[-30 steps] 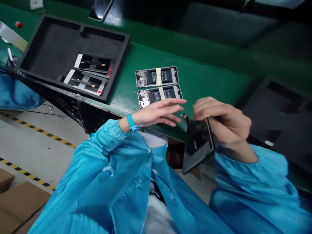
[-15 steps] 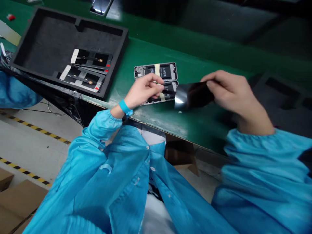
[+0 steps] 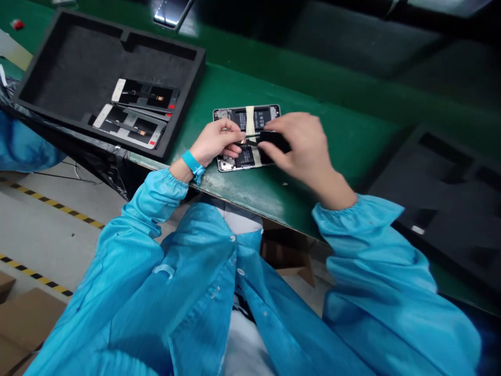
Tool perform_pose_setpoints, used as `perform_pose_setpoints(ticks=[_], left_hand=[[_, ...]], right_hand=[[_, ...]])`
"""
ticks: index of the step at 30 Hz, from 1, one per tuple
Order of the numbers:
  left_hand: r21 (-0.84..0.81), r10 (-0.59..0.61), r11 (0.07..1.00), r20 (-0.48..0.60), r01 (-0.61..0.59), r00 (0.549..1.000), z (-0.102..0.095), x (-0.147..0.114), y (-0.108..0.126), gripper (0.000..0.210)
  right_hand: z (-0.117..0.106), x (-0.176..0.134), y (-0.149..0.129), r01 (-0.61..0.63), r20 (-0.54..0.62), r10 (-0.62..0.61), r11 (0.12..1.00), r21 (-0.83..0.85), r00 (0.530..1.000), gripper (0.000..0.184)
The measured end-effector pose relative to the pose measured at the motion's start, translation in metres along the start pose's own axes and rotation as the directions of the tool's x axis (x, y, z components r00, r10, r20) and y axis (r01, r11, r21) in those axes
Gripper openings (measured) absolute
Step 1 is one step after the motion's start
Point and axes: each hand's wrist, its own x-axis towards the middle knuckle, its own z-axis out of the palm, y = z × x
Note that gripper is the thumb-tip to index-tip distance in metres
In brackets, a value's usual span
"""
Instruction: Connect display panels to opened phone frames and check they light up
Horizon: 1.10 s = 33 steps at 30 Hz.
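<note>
Two opened phone bodies [image 3: 261, 117] lie side by side on the green bench, batteries exposed and a pale strap-like strip [image 3: 250, 121] across them. Over the nearer phone, my right hand [image 3: 301, 143] grips a dark thin panel [image 3: 274, 140] between thumb and fingers. My left hand [image 3: 219, 141] is closed in a pinch just left of that panel, above the phones. Thin dark strips run between the two hands. What exactly the left fingertips hold is hidden. A small coppery spot shows beside them.
A black foam tray [image 3: 201, 68] on the left holds several screen assemblies [image 3: 129, 125] with ribbon cables. Another dark foam tray [image 3: 395, 162] lies at the right. A phone [image 3: 171, 13] rests at the back, and the bench edge [image 3: 235, 201] runs close to my body.
My right hand has moved left with the dark panel, from the right of the phones to above the nearer one. My left hand has shifted slightly left and stays pinched.
</note>
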Motion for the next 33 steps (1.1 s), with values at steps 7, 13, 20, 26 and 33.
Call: perform_pose_setpoints(ticks=[7,13,20,26,33], left_hand=[[0.339,0.251,0.913,-0.024,-0.229,0.968,-0.023,-0.007,-0.024,0.021],[0.826,0.542,0.336,0.224,-0.453,0.81,-0.044,-0.034,-0.06,0.078],[0.747,0.5,0.253,0.443,-0.615,0.744,-0.061,-0.033,-0.066,0.081],[0.746,0.484,0.265,0.445,-0.611,0.753,-0.063,-0.04,-0.068,0.085],[0.735,0.508,0.245,0.458,-0.632,0.73,-0.064,-0.041,-0.069,0.086]], right_hand=[[0.028,0.015,-0.014,-0.056,0.132,0.038,0.989,0.139,0.991,0.029],[0.021,0.012,-0.009,-0.039,0.217,-0.017,0.967,0.25,0.976,0.027],[0.01,0.006,-0.02,-0.05,0.243,-0.012,0.967,0.248,0.97,0.027],[0.005,-0.006,-0.042,-0.172,0.21,0.111,0.939,0.297,0.971,0.022],[0.013,-0.016,-0.051,-0.151,0.195,0.104,0.958,0.245,0.975,0.02]])
